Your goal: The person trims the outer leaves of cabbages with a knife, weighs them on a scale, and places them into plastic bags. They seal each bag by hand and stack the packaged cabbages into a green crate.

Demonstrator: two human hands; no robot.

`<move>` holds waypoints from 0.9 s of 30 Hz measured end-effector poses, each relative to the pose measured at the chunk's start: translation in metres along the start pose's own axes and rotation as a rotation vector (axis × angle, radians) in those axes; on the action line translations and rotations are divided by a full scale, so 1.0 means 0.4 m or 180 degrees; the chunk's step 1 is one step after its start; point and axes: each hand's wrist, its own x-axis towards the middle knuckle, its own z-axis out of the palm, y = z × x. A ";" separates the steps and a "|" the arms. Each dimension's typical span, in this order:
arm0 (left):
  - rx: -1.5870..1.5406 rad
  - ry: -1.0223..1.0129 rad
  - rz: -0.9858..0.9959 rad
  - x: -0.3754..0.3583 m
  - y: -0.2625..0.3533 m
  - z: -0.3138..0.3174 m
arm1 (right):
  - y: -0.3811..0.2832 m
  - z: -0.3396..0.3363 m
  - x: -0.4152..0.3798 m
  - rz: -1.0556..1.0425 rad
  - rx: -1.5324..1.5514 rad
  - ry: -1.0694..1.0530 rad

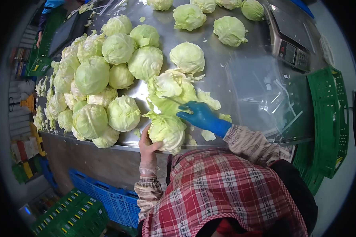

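My left hand (147, 147), with a clear glove cuff at the wrist, grips a pale green cabbage (168, 134) from its left side at the table's front edge. In a blue glove, my right hand (201, 116) is closed on a knife (171, 99); only its thin blade shows, pointing left, and the handle is hidden in the fist. Loose cabbage leaves (172, 87) lie just beyond the held cabbage, under the blade. Past them rests another whole cabbage (187, 57).
A large heap of cabbages (91, 75) fills the table's left side. Several more cabbages (230, 31) stand at the back. To the right are clear plastic bags (257, 91), a weighing scale (290, 53) and a green crate (328, 118). Another person's hand (39, 39) shows far left.
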 end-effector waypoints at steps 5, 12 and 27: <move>-0.1670 0.0194 -0.0353 -0.040 -0.050 -0.015 | -0.115 -0.033 -0.033 0.0734 0.0917 -0.0947; -0.2755 -0.0972 0.0063 -0.062 -0.007 0.035 | -0.191 -0.060 -0.031 0.0711 0.1819 -0.0609; -0.1757 0.0420 -0.0886 -0.128 0.021 0.111 | -0.107 -0.025 -0.048 0.1089 0.1972 -0.1019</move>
